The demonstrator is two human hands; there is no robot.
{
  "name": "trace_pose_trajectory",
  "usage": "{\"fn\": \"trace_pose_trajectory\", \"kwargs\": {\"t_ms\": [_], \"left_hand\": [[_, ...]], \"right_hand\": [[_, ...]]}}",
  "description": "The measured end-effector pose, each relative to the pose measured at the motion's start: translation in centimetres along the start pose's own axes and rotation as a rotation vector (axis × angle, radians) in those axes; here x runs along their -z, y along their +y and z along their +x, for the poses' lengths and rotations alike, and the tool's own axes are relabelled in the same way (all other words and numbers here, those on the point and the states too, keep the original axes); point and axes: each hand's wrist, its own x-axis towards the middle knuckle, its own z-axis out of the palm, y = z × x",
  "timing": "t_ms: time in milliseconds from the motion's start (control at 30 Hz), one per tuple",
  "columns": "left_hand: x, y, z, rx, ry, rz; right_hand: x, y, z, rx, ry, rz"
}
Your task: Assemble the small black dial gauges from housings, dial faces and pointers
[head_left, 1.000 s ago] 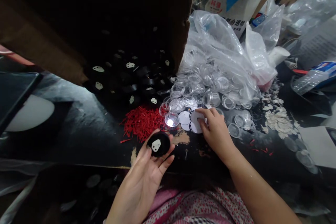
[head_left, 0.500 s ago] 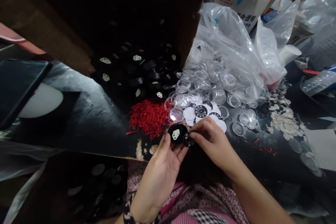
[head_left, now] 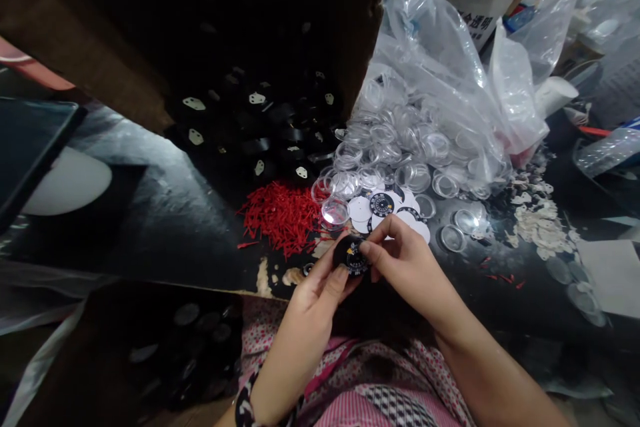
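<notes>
My left hand (head_left: 320, 290) holds a round black case (head_left: 342, 250) between thumb and fingers, just above the table's front edge. My right hand (head_left: 400, 257) pinches a black printed dial (head_left: 357, 259), which overlaps the case's open face. Beyond my hands lie white discs and printed dials (head_left: 382, 205). A heap of red pointers (head_left: 283, 217) is to their left, and many clear round covers (head_left: 385, 140) are piled behind them.
A large cardboard box (head_left: 125, 47) with black cases inside stands at the back left. Plastic bags (head_left: 440, 47) lie behind the covers. Pale small plates (head_left: 540, 217) are heaped at right. A dark flat panel (head_left: 30, 140) is at far left.
The dial in my right hand has moved from the case's right side to over its face, hiding the pale plate inside. My left thumb has shifted onto the near rim.
</notes>
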Motion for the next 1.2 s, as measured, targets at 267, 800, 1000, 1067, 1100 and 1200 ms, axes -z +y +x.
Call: {"fn": "trace_pose_trajectory", "kwargs": {"t_ms": [267, 800, 1000, 1067, 1100, 1200], "left_hand": [[-0.2, 0.4, -0.4, 0.001, -0.013, 0.137], [1.1, 2.0, -0.9, -0.087, 0.267, -0.176], [-0.4, 2.0, 0.3, -0.073, 0.225, -0.234], [-0.5, 2.1, 0.2, -0.069, 0.211, -0.237], [-0.6, 2.3, 0.1, -0.066, 0.197, -0.24], [-0.4, 2.6, -0.1, -0.07, 0.17, -0.225]], "right_hand": [[-0.2, 0.8, -1.4, 0.082, -0.027, -0.118], [-1.8, 0.6, 4.0, 0.478, -0.001, -1.162], [-1.2, 0.6, 1.7, 0.449, -0.007, -0.873], [-0.8, 0.7, 1.0, 0.467, 0.007, -0.841], [-0.7, 0.7, 0.7, 0.476, 0.009, -0.833], [-0.4, 0.6, 0.0, 0.482, 0.011, -0.724]]}}
